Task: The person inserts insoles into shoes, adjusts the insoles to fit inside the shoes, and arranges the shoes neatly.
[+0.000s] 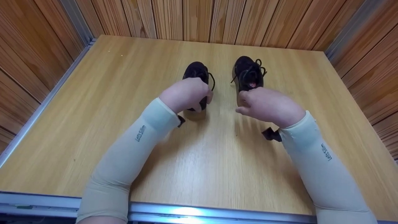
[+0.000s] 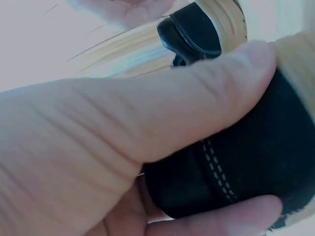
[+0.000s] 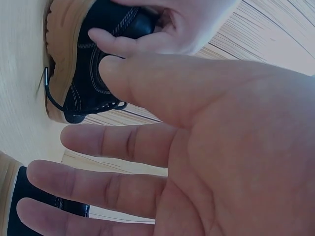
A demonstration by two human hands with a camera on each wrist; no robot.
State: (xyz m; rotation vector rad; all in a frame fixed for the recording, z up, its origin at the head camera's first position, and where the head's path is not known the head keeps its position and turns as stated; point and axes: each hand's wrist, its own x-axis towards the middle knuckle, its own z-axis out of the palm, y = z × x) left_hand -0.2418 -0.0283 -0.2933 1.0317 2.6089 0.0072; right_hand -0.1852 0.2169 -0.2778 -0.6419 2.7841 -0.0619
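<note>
left hand [image 1: 186, 93] grips heel of left black shoe [image 1: 196, 72], thumb and fingers curled round it. right hand [image 1: 269, 105] hovers relaxed, fingers loosely spread, just behind right black shoe [image 1: 248, 73]. both shoes stand side by side mid tabletop [image 1: 124, 93].

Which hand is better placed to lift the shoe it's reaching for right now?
Left. The left hand already grips the heel of the left shoe, thumb and fingers round it. The right hand is open, fingers straight, just short of the right shoe.
</note>
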